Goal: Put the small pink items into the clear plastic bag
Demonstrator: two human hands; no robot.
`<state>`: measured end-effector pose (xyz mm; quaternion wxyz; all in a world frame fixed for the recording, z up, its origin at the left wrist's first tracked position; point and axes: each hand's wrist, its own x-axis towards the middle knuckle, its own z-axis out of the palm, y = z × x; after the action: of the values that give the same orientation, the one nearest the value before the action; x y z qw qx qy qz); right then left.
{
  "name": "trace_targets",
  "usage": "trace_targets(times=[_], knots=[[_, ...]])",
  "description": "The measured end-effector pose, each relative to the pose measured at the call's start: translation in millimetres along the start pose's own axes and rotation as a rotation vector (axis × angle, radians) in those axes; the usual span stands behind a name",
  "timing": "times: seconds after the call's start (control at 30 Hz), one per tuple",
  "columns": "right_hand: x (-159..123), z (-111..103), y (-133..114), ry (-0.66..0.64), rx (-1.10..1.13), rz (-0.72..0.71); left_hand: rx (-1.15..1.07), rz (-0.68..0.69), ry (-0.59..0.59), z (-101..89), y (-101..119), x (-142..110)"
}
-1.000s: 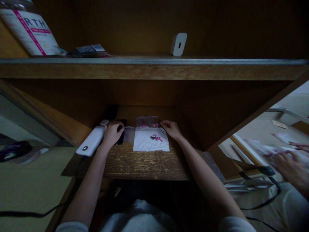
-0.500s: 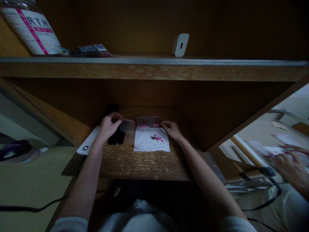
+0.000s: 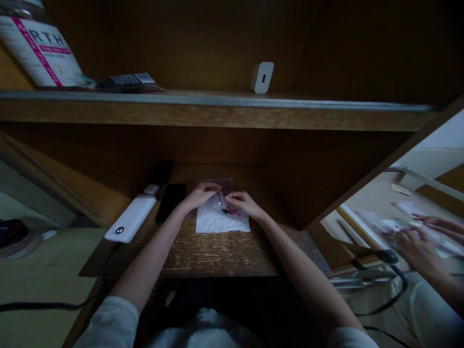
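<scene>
Pink beads: we see them in a loose cluster [image 3: 235, 213] on a white sheet [image 3: 217, 226] laid over the wooden desk [image 3: 217, 253]; we judge that a brush from the fingers just above could scatter them.
Clear bag: it hangs between the hands [image 3: 219, 199], over the sheet; being thin and slack, it could slip or fold shut if pulled unevenly.
White sheet: lying loose, it might shift if a wrist dragged it, and the beads would roll.
Left hand: we find it [image 3: 203, 192] angled inward, palm down, thumb and fingertips pinching the bag's edge.
Right hand: it [image 3: 243, 202] faces the left, fingers curled, thumb and forefinger close together beside the bag; we cannot tell what they grip.
</scene>
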<state>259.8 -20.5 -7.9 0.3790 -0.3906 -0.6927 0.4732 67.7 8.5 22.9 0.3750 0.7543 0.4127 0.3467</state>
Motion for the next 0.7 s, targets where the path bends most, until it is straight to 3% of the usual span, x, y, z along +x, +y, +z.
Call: trace_targets(times=[0.23, 0.7], knots=[[3, 3, 2, 0.034, 0.049, 0.049, -0.042, 0.062, 0.086, 12.7, -26, -4], [2, 5, 5, -0.004, 0.116, 0.096, -0.113, 0.060, 0.170, 19.1, -18, -10]])
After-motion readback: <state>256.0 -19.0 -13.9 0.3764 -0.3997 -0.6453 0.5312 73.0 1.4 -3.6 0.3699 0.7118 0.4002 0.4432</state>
